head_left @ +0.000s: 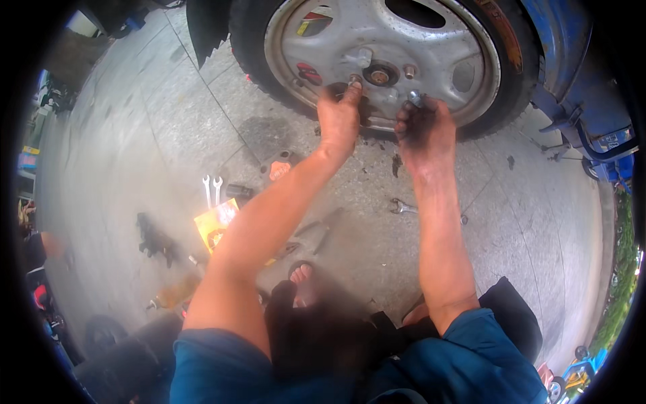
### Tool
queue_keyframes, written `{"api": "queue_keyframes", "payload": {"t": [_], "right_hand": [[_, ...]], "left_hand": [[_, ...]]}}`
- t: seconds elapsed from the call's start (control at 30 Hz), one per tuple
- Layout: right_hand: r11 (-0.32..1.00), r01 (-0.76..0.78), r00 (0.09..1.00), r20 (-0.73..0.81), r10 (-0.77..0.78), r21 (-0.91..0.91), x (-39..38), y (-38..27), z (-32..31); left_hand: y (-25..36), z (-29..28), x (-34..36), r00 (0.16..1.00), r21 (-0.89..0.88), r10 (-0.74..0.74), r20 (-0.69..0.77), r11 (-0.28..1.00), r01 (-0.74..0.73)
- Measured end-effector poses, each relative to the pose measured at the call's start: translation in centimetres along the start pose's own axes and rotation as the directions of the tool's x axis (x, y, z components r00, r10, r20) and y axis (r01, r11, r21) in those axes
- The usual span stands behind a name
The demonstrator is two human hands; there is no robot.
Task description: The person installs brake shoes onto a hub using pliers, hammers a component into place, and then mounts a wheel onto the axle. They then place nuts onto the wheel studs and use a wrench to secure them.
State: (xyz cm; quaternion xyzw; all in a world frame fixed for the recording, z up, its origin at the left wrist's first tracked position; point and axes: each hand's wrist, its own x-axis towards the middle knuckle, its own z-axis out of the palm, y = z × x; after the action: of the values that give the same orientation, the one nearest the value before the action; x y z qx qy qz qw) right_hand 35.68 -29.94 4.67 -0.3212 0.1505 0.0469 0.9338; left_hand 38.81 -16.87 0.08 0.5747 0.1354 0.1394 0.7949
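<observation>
A silver-grey wheel [316, 40] with a black tyre [245, 50] stands upright in front of me. My left hand [338, 114] is closed at the hub's lower left, thumb and fingers pinching a rusty wheel stud [354, 79]. At the hub's lower right, my right hand [425, 128] has blackened fingers closed on a shiny lug nut [415, 98], against or close to the wheel. Another shiny nut [365, 57] sits above my left thumb. Between the hands is the round hub centre [380, 75], with a bare stud [409, 71] to its right.
On the concrete floor lie two wrenches [212, 190], a yellow packet [217, 222], a dark socket-like piece [240, 191], pliers [321, 229] and another wrench [404, 207]. A dark lump [155, 239] is further left. Blue vehicle bodywork [565, 54] borders the wheel's right side.
</observation>
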Motion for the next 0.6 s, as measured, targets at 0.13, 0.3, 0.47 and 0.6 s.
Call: {"api": "queue_keyframes", "payload": {"t": [0.13, 0.3, 0.47, 0.6], "right_hand": [[0.997, 0.078, 0.994, -0.074, -0.077, 0.006, 0.3, 0.3, 1.2], [0.996, 0.079, 0.997, 0.02, -0.078, -0.053, 0.7, 0.4, 1.2], [0.997, 0.053, 0.998, 0.043, -0.055, 0.056, 0.9, 0.6, 1.3], [0.995, 0.045, 0.999, 0.022, -0.047, 0.088, 0.6, 0.2, 2.1]], "left_hand": [[-0.7, -0.1, 0.2, 0.999, -0.008, -0.01, 0.051, 1.0, 0.011], [-2.7, 1.3, 1.2, 0.898, 0.074, 0.438, -0.049, 0.898, -0.434], [-1.7, 0.9, 0.1, 0.991, 0.069, 0.106, -0.082, 0.993, -0.1], [-0.9, 0.1, 0.5, 1.0, 0.162, -0.01, 0.014, 0.987, 0.007]]}}
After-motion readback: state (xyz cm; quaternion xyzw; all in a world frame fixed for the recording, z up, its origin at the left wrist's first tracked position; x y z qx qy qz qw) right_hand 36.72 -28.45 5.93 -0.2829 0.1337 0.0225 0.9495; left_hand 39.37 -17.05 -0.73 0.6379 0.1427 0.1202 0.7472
